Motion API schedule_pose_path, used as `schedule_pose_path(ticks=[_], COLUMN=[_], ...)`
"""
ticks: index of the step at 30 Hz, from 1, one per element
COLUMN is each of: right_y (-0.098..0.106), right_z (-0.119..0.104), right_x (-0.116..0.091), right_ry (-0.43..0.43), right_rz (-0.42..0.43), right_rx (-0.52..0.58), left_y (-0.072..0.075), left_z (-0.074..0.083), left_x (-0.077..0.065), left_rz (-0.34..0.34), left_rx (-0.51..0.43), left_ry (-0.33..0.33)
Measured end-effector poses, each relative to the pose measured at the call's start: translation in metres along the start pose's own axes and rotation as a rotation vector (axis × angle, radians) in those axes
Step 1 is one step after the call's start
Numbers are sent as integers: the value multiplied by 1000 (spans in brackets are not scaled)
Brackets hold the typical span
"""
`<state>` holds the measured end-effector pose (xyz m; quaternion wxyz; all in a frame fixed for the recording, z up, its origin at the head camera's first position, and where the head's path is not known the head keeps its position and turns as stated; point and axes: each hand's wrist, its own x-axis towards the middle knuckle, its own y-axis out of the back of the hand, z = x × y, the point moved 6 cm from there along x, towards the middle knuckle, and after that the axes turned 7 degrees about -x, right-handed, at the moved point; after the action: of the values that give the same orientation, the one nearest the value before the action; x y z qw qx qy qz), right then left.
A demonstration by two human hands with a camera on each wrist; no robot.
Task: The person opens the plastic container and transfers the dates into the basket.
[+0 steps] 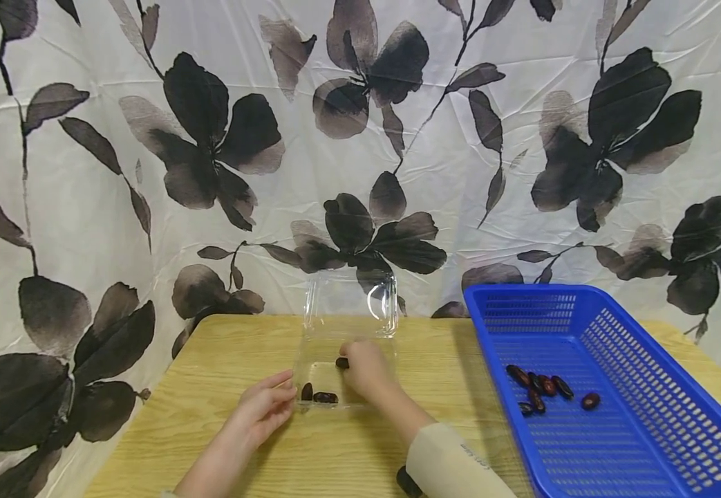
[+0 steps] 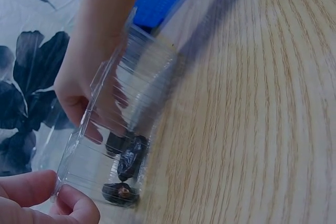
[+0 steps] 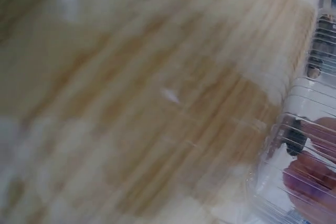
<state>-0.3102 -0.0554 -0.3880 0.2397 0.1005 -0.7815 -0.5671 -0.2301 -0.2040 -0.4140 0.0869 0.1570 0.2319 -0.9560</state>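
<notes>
A clear plastic clamshell box (image 1: 349, 405) sits on the table with its lid (image 1: 341, 321) raised at the back. My left hand (image 1: 267, 408) pinches the box's rim at its left side; the thumb (image 2: 31, 188) and a finger grip that rim in the left wrist view. Reaching into the box from the right, my right hand (image 1: 366, 373) holds a dark brown date (image 1: 342, 362) in its fingertips. Two more dates lie in the box's front left part: one lengthwise (image 1: 307, 391), one sideways (image 1: 325, 398). In the right wrist view, the fingers (image 3: 310, 179) show through the ribbed plastic.
To the right stands a blue perforated basket (image 1: 498, 387) with several dates (image 1: 548, 385) inside. A dark object (image 1: 407, 482) lies by the right sleeve (image 1: 453, 463). Behind the wooden table (image 1: 229, 353) hangs a flower-printed cloth (image 1: 460, 173).
</notes>
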Motion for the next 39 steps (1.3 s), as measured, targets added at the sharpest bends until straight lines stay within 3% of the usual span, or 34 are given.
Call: schedule_pose_path(ticks=[6,11,18,30,39], right_y=[-6,-8,-8,3,14], right_z=[1,-1,0,6,12], right_x=[0,0,-1,1,-4], right_ry=[-57,-23,-22,-61,-248], right_rz=[-30,-23,-77,-246,-349], right_rx=[59,19,92,459,788], left_y=[3,1,1,2,2], left_z=[-2,-3,-2,-1,0], left_x=[-1,-1,0,0,0], left_rz=[7,17,21,14,12], left_rx=[12,17,2,-27,-37], left_ry=[7,3,-1,14,21])
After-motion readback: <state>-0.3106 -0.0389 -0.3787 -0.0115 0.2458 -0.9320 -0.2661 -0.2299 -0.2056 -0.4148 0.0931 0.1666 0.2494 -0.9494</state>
